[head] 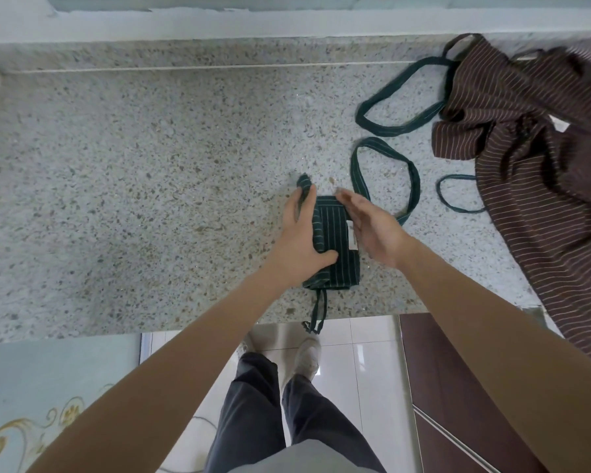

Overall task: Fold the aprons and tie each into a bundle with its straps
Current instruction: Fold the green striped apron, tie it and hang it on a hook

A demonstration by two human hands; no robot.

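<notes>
Head: green striped apron (335, 247) folded small, straps (386, 172) loose.

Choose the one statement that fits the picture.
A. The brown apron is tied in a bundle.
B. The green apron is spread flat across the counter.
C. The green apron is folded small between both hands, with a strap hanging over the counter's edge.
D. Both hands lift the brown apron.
C: the green apron lies folded between the left hand and right hand, its strap hanging over the counter edge.

Left hand (299, 238) gripping with curled fingers, thumb pressing; right hand (372, 228) hovering, fingers straight; both arms extending forward.
</notes>
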